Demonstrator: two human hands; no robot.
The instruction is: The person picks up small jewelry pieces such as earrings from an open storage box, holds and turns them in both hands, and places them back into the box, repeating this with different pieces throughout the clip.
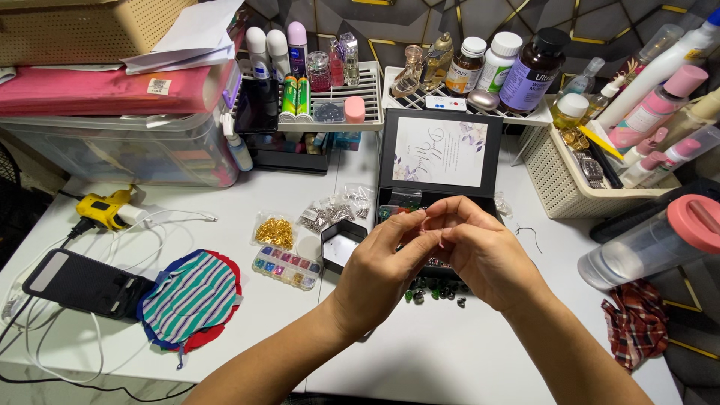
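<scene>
Both hands meet just in front of the open black box [439, 161] on the white surface [420, 352]. The left hand [379, 274] and the right hand [480, 251] have their fingers pinched together on something tiny and pink [429, 219]; it is too small to tell what it is. It could slip out and get lost, because it is so little. Dark green beads [435, 291] lie loose under the hands, just in front of the box. A wrist could bump them and make them roll off. The bead tray [287, 267] sits left of the box.
</scene>
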